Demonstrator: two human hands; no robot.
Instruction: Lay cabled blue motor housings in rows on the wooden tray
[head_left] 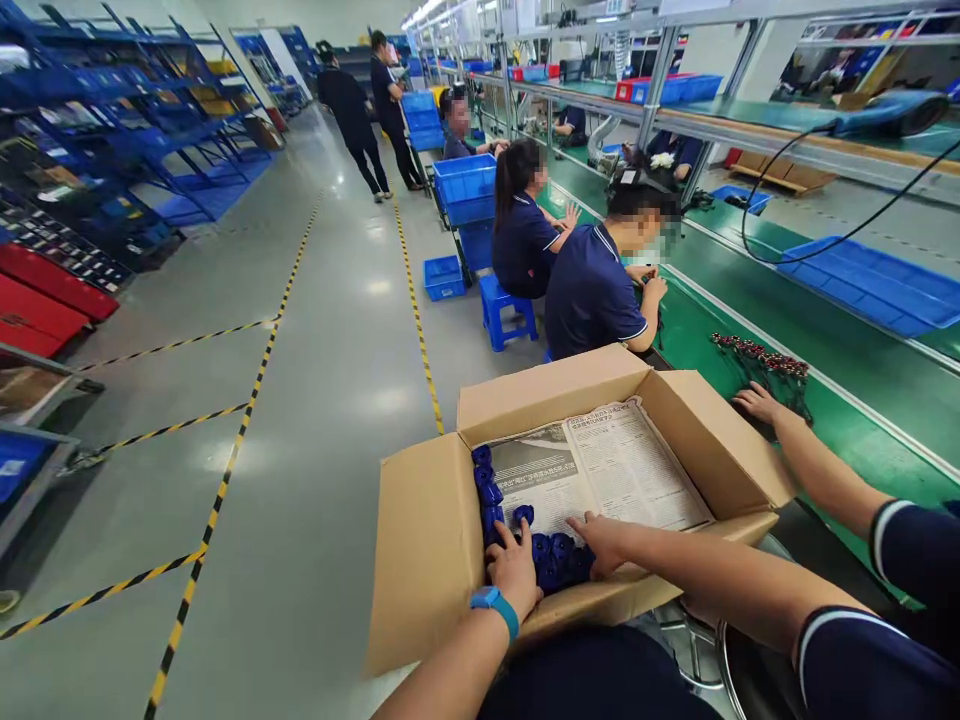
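Left hand, teal wristband, fingers curled over blue plastic parts at the near edge of the cardboard box. Right hand lies spread, fingertips on the newspaper sheet. Parts look rigid, light, smooth; best pinched singly by the body.

The cardboard box is plain tan. Inside it, the newspaper sheet is grey-white with black print, and the small parts are deep blue. Beside the box, the conveyor belt is green; the floor tape is striped yellow and black.
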